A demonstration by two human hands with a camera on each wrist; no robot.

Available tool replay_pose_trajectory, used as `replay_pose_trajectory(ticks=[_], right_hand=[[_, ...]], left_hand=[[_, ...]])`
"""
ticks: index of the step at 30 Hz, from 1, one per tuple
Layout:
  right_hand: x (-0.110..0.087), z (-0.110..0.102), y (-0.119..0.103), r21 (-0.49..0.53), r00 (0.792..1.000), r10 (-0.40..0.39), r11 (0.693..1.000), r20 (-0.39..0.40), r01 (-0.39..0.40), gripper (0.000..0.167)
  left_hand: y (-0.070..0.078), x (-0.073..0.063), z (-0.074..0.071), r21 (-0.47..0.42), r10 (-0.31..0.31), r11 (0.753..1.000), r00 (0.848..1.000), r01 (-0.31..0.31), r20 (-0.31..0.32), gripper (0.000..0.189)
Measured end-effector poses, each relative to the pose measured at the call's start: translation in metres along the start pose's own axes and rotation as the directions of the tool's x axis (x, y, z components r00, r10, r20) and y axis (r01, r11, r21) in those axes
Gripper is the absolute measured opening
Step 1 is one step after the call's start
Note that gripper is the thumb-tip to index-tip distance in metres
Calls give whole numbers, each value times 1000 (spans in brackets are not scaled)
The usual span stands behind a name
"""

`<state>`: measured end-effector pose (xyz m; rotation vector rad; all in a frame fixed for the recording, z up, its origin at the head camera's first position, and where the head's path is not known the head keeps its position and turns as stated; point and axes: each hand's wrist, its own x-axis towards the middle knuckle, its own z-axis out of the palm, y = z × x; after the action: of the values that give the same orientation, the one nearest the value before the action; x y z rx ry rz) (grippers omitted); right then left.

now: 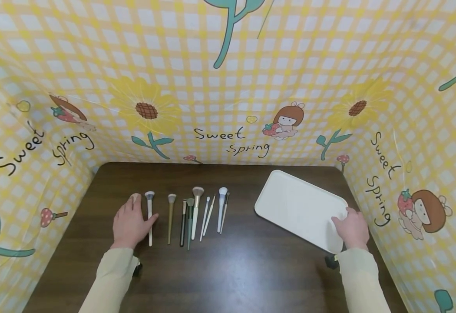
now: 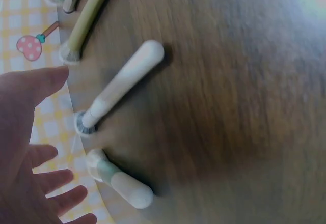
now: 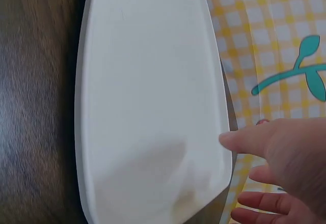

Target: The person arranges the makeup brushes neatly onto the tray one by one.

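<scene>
Left hand (image 1: 130,224) is out over the left end of the brush row, palm down, thumb stuck out sideways across the white-handled brush (image 1: 150,224). Grip on that side is loose and well spread, fingers pretty much straight, with nothing held. The left wrist view shows a stubbier brush with a pale green band (image 2: 122,181) lying next to that white one on the table (image 1: 228,274), on the fingers' side; from the head view it's mostly hidden under the hand. Can't tell whether the thumb actually touches anything. Going right from there, all lying roughly side by side with bristles toward the back: an olive-gold brush (image 1: 170,221), a black-handled one (image 1: 183,226), a dark green one (image 1: 190,226), a chunky white one with brownish bristles (image 1: 195,215), then a few slimmer pale ones and a bluish-white brush (image 1: 221,213) near the end. Over on the other side, the white tray (image 1: 294,204) sits flat and angled, well apart from the brushes. Right hand (image 1: 354,228) is at its right end, thumb over the rim and the other fingers outside the edge, so that grip is spread too, not clamped on it. Behind it all hangs a yellow checked cloth (image 1: 212,95).
</scene>
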<state>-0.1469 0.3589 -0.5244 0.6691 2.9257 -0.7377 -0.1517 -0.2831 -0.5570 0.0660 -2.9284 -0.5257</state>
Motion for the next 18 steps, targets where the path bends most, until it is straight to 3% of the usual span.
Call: replay_pose_trajectory(ticks=[5,10,18], right_hand=[[-1,-6,11,0,999,12,1000,46,-12,70],[0,-9,20,-18,993,7,1000,116,-5,72],[-1,-9,26,-11,973,22,1000,231,-20,62]], left_hand=[[-6,0,1,-10,-57,998,998,57,-8,84],[-10,-4,-2,3,-129,992,990,129,52,81],[-15,-7,-1,-24,-225,974,972,227,61,68]])
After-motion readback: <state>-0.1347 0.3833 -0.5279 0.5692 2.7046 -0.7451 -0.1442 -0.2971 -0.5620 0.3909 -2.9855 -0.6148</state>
